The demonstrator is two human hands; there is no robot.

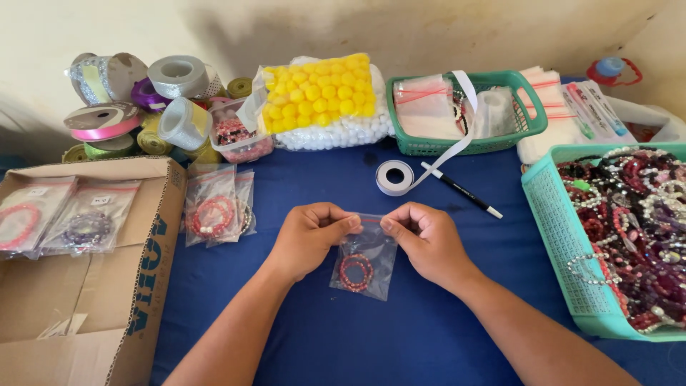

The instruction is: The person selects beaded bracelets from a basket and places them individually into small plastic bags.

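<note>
A small clear zip bag (366, 266) with a red bead bracelet (356, 272) inside lies on the blue cloth (400, 336). My left hand (309, 237) pinches the bag's top edge at the left. At the right end of that edge, my right hand (423, 239) pinches it too. The thumbs and fingers of both hands are closed on the seal strip.
Bagged bracelets (216, 211) lie to the left, beside a cardboard box (107, 300) holding more bags. A teal basket (572, 286) full of bead bracelets stands at right. Behind: white tape roll (394, 176), pen (464, 191), green basket (464, 146), yellow pom-pom bag (321, 89), ribbon spools (143, 100).
</note>
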